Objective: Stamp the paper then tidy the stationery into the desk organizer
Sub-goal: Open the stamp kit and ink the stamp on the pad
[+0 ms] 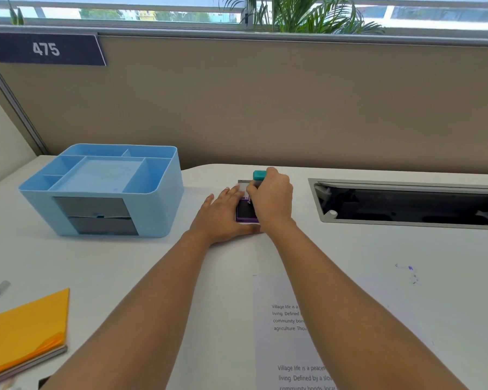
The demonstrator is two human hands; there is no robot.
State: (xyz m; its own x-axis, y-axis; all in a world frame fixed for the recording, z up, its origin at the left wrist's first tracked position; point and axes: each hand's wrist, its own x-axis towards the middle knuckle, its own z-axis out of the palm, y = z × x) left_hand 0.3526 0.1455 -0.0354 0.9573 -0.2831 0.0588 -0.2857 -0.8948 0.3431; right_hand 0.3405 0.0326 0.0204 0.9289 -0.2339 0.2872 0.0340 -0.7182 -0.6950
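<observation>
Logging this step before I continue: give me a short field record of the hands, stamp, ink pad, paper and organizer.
left hand: flat, touching ink pad on its left side
right hand: grips teal-topped stamp, set down on ink pad
ink pad: purple, uncovered
paper: nearest the person, printed, no stamp mark visible
organizer: blue, far left, nothing seen in top compartments

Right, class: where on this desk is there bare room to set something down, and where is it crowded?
Bare desk lies between the blue organizer and the yellow notepad, and right of the paper, below the cable slot, apart from ink marks. It is crowded at the ink pad, where the left hand rests and the right hand grips the stamp.
</observation>
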